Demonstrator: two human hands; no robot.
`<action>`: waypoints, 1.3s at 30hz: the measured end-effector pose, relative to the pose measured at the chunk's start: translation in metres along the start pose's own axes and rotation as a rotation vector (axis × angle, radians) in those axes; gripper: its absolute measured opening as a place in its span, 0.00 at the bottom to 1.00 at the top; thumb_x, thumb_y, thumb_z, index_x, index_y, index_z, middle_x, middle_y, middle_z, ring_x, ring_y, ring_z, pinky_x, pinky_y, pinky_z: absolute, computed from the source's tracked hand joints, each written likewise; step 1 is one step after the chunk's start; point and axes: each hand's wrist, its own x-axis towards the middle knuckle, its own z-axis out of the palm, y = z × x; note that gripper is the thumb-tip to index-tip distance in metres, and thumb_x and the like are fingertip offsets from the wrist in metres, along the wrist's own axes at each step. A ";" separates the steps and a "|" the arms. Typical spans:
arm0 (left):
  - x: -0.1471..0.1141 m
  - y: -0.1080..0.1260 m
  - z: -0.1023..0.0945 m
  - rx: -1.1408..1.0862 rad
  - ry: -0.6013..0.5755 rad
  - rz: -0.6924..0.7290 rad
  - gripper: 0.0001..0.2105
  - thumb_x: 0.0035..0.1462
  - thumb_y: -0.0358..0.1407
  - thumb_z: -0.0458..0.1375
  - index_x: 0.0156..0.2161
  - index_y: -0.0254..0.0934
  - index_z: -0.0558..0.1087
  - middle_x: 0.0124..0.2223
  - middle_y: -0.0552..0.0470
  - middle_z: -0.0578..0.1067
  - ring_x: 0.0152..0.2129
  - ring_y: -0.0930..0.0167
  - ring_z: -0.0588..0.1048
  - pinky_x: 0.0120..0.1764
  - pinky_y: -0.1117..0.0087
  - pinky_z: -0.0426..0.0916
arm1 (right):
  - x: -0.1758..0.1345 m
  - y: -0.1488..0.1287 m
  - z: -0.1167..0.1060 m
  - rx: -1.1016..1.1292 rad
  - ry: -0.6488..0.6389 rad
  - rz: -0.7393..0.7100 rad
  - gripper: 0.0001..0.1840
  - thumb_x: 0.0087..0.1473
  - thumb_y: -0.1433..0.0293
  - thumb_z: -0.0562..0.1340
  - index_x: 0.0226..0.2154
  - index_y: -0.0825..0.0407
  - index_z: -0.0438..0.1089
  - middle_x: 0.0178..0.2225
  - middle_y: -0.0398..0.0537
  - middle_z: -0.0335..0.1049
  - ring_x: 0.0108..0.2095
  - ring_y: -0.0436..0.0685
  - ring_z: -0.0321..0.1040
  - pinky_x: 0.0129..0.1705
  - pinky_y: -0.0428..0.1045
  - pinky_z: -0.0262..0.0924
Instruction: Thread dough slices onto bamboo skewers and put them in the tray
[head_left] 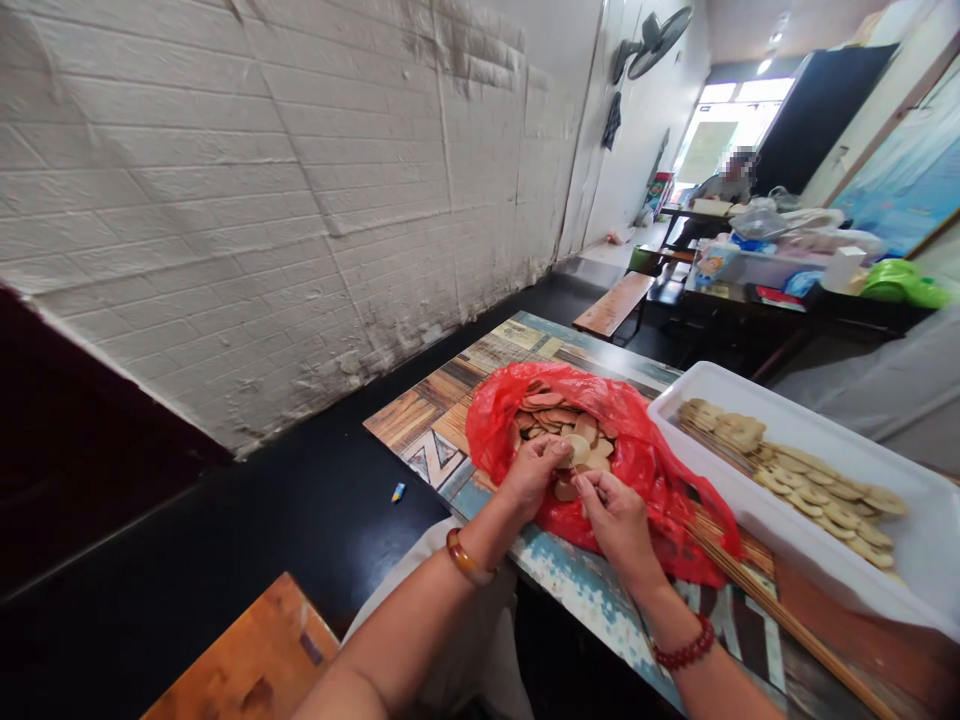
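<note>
My left hand (pixel 541 466) pinches a pale round slice (pixel 576 450), perhaps of potato or lotus root, above an open red plastic bag (pixel 491 420). Close beside it, my right hand (pixel 616 510) is closed with thumb and fingers on a thin bamboo skewer, mostly hidden by the hand. The two hands almost meet at the slice. Many similar loose slices (pixel 551 408) fill the bag. A bundle of bamboo skewers (pixel 780 610) lies on the table by my right forearm. To the right, a white plastic tub (pixel 817 440) contains slices threaded on skewers (pixel 825 495).
The patterned table (pixel 427 405) ends at a white brick-pattern wall (pixel 300 200). A wooden stool (pixel 247 650) stands at lower left, a bench (pixel 615 303) beyond the table. Farther back, a cluttered table holds bags and green bowls (pixel 900 282); a person (pixel 724 188) sits behind.
</note>
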 end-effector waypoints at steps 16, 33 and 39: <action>-0.003 -0.008 0.003 0.100 0.069 0.043 0.17 0.44 0.46 0.64 0.27 0.31 0.72 0.24 0.55 0.69 0.20 0.78 0.64 0.25 0.75 0.57 | -0.003 0.002 0.003 -0.044 0.000 -0.013 0.15 0.58 0.61 0.54 0.27 0.50 0.70 0.23 0.44 0.70 0.23 0.52 0.64 0.27 0.47 0.56; 0.009 0.000 0.000 0.646 0.185 0.424 0.09 0.56 0.39 0.53 0.33 0.35 0.71 0.28 0.52 0.72 0.25 0.73 0.70 0.31 0.71 0.65 | 0.016 0.021 -0.020 0.234 0.295 0.152 0.23 0.52 0.50 0.56 0.25 0.52 0.67 0.16 0.38 0.62 0.15 0.47 0.53 0.19 0.44 0.50; 0.019 0.018 0.009 1.556 0.167 0.666 0.09 0.57 0.36 0.52 0.35 0.37 0.73 0.37 0.45 0.72 0.39 0.64 0.69 0.43 0.63 0.62 | 0.017 0.024 -0.017 0.325 0.284 0.187 0.22 0.51 0.49 0.57 0.25 0.52 0.67 0.15 0.35 0.58 0.14 0.46 0.50 0.16 0.43 0.47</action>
